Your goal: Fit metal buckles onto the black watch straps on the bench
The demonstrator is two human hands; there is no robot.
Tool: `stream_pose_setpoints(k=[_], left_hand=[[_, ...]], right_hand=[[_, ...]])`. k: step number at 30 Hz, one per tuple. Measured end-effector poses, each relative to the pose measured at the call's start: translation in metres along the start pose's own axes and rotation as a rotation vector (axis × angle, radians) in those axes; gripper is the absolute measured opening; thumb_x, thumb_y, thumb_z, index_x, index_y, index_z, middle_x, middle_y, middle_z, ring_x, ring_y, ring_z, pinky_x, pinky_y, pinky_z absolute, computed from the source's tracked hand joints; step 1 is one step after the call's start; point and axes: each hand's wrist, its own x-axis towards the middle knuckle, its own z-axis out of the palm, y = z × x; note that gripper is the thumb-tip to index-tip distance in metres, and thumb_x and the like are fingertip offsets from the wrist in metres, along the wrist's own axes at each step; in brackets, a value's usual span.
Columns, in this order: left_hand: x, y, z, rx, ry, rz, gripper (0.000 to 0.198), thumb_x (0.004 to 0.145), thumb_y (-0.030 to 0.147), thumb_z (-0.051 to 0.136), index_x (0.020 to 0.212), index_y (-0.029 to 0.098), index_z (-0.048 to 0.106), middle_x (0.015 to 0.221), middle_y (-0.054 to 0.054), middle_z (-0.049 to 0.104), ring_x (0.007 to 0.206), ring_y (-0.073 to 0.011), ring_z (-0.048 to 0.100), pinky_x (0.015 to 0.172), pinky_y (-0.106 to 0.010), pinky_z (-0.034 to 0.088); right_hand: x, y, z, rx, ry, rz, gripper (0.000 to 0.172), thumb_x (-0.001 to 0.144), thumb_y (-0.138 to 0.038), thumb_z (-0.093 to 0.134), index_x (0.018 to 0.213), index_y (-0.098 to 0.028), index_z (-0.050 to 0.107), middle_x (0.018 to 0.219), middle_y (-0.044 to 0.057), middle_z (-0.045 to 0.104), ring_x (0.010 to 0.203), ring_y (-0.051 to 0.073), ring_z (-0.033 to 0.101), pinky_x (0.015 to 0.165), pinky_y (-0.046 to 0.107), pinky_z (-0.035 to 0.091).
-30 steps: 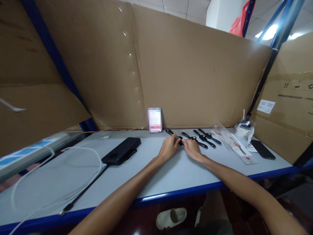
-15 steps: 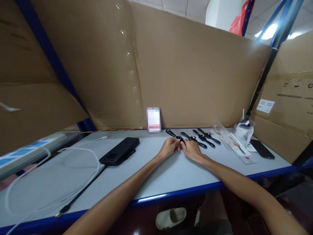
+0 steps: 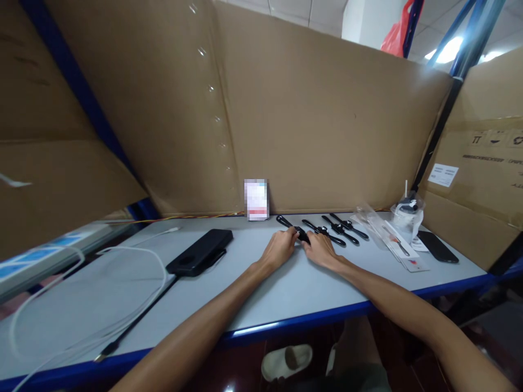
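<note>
"Head camera: what's nearest?"
"Pale shoe (image 3: pixel 281 365) on the floor, below the front edge of the table (image 3: pixel 253 299)."
"Then?"
"Left hand (image 3: pixel 281 245) and right hand (image 3: pixel 321 249), both with fingers closed on one black tool (image 3: pixel 301 234). The left pinches it near the middle; the right holds the nearer end, some fingertips hidden."
"Where's that tool?"
"Over the table, slanting, its free handle pointing away to the left. Whether it touches the tabletop, I can't tell."
"Beyond?"
"Three similar tools (image 3: pixel 339 228) lie just to the right; farther back, a blurred card (image 3: pixel 256 200) stands by the cardboard (image 3: pixel 327 136)."
</note>
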Motion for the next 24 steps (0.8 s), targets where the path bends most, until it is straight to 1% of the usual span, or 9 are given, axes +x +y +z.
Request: stream_pose_setpoints(k=[3,8,12,15,20,24], left_hand=[[0.0,0.003,-0.002,0.066,-0.023,-0.017,0.026,0.102,0.024,0.041,0.092,0.016,0.064,0.084,-0.012,0.073,0.079,-0.0229,0.07,0.065,-0.028,0.036],[0.0,0.006,-0.004,0.135,-0.077,-0.023,0.03,0.104,0.027,0.037,0.1,0.015,0.064,0.089,-0.014,0.074,0.084,-0.0258,0.071,0.068,-0.03,0.041],[-0.003,0.008,-0.01,0.298,-0.151,0.037,0.026,0.103,0.024,0.037,0.112,0.013,0.059,0.093,-0.017,0.074,0.088,-0.03,0.072,0.071,-0.033,0.045],[-0.005,0.011,-0.017,0.382,-0.21,0.085,0.023,0.101,0.018,0.039,0.117,0.013,0.055,0.098,-0.018,0.074,0.092,-0.0314,0.072,0.074,-0.035,0.047],[-0.006,0.018,-0.026,0.436,-0.265,0.115,0.026,0.096,0.008,0.04,0.117,0.014,0.053,0.105,-0.018,0.072,0.098,-0.0292,0.071,0.077,-0.034,0.05],[-0.006,0.017,-0.025,0.409,-0.227,0.138,0.023,0.096,0.009,0.04,0.114,0.016,0.053,0.108,-0.015,0.071,0.098,-0.0266,0.07,0.076,-0.032,0.049]], right_hand=[[-0.001,-0.002,-0.001,-0.007,-0.01,0.011,0.032,0.101,-0.033,0.047,0.122,-0.013,0.062,0.108,0.018,0.075,0.104,0.028,0.07,0.086,0.033,0.046],[-0.002,-0.004,-0.001,-0.015,-0.018,0.016,0.032,0.102,-0.032,0.047,0.122,-0.013,0.062,0.108,0.018,0.075,0.105,0.028,0.07,0.087,0.033,0.045],[-0.001,-0.003,-0.001,-0.042,-0.014,0.004,0.031,0.102,-0.032,0.047,0.12,-0.013,0.064,0.107,0.018,0.075,0.104,0.029,0.071,0.086,0.033,0.046],[0.0,-0.003,-0.001,-0.057,-0.028,-0.002,0.031,0.101,-0.032,0.048,0.119,-0.013,0.065,0.108,0.018,0.075,0.104,0.029,0.071,0.086,0.033,0.047],[0.002,-0.001,0.001,-0.055,-0.037,0.012,0.033,0.1,-0.032,0.048,0.121,-0.013,0.065,0.11,0.018,0.075,0.106,0.028,0.07,0.087,0.032,0.046],[0.003,-0.001,0.002,-0.031,-0.028,0.016,0.033,0.099,-0.034,0.048,0.118,-0.014,0.067,0.11,0.017,0.075,0.104,0.028,0.07,0.084,0.032,0.046]])
